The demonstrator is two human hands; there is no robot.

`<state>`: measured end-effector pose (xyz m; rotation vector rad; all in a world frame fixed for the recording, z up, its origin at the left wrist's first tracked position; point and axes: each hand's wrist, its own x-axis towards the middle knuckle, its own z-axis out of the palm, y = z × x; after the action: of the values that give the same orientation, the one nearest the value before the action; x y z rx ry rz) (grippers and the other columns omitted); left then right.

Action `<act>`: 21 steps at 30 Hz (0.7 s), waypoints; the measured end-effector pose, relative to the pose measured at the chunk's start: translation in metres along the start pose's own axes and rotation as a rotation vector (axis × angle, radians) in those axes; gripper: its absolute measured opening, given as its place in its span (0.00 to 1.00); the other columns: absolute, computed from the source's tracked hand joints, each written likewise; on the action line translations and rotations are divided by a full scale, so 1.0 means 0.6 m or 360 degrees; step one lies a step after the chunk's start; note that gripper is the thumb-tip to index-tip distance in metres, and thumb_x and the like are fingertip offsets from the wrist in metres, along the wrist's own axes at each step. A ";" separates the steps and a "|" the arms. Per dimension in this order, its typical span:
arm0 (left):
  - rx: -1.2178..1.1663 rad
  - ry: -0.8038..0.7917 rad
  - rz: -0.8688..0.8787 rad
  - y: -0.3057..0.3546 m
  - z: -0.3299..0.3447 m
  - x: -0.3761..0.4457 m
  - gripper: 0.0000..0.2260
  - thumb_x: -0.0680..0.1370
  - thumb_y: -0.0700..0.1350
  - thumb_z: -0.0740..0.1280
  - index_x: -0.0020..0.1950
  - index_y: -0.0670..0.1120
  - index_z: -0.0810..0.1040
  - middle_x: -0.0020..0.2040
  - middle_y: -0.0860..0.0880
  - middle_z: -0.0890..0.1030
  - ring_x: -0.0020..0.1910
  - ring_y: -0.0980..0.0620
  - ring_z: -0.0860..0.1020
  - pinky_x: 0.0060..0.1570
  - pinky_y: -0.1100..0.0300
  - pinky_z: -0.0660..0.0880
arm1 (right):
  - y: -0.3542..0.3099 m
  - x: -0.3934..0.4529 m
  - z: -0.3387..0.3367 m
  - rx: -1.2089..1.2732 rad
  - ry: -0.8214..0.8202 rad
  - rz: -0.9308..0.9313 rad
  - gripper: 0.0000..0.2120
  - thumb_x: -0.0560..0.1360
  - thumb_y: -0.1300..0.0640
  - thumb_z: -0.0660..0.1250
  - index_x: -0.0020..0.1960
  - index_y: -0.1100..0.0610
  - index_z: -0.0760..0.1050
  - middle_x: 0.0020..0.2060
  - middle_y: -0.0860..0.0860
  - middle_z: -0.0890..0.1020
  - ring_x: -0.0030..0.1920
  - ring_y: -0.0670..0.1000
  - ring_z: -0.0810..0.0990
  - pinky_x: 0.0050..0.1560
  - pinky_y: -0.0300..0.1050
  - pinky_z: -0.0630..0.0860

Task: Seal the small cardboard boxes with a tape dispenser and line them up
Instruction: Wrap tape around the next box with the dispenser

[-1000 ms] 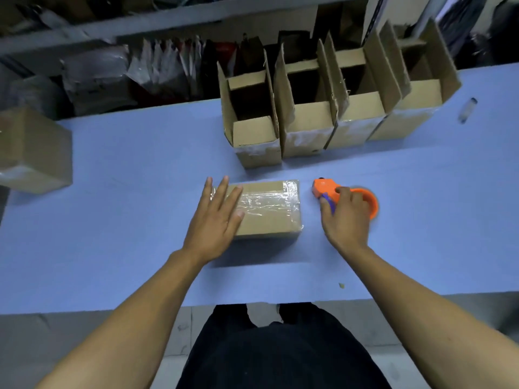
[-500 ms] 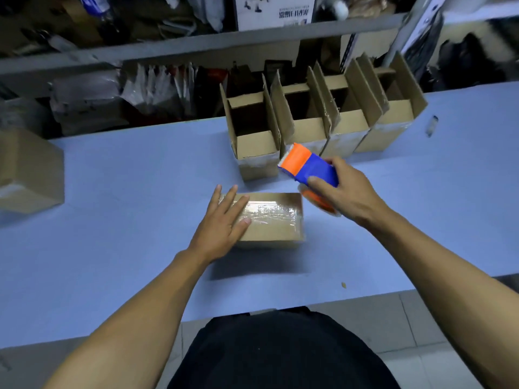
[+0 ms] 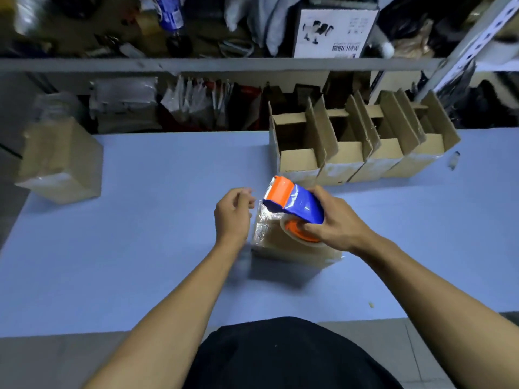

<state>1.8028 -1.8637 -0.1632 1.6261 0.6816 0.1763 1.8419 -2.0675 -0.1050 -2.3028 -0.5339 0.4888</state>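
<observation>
Hands meet over the taped box (image 3: 283,242) in the middle of the blue surface (image 3: 140,220). The right hand (image 3: 334,223) is wrapped around the tape dispenser (image 3: 295,206), thumb in the orange roll core, holding it tilted just above the box with its orange cutter end toward the box's far left corner. The left hand (image 3: 233,211) hovers at the box's left edge with fingers curled and fingertips drawn together near the dispenser's mouth; whether they pinch the clear tape end cannot be told through the blur. Beyond the box, four open boxes (image 3: 359,155) stand side by side in a row, flaps up, touching one another. Far left of the box, a larger carton (image 3: 61,164) sits at the edge of the surface. Behind the row, a cluttered shelf (image 3: 224,64) runs across.
</observation>
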 end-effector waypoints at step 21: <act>-0.0567 -0.0845 -0.1034 0.044 -0.032 0.005 0.14 0.78 0.55 0.68 0.52 0.45 0.81 0.44 0.45 0.83 0.42 0.49 0.82 0.40 0.55 0.79 | 0.008 0.047 -0.017 -0.0263 -0.0250 -0.0224 0.27 0.65 0.45 0.68 0.63 0.48 0.70 0.48 0.45 0.79 0.44 0.46 0.76 0.42 0.37 0.72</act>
<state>1.8044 -1.8461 -0.1354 0.9810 0.6778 -0.5601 1.8718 -2.0623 -0.1071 -2.3732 -0.8349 0.5787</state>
